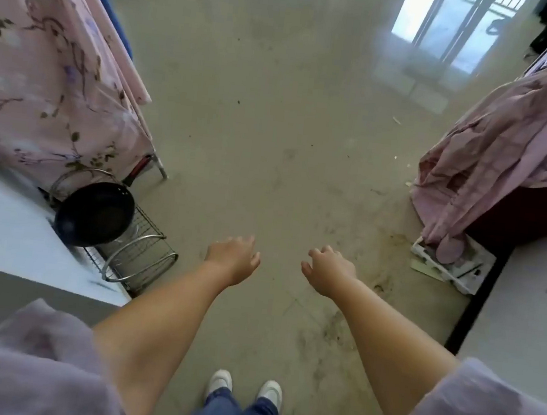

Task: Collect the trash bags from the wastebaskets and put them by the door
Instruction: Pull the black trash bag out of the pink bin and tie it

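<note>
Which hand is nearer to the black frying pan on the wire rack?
Left. The left hand hangs over the floor just to the right of the black frying pan; the right hand is farther right, beyond the left hand.

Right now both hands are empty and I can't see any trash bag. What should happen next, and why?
Probably walk forward and look around for a wastebasket. The left hand and right hand hang loose over bare floor, holding nothing. Only a black pan on a wire rack and draped pink cloth show; no bag or basket is in view.
</note>
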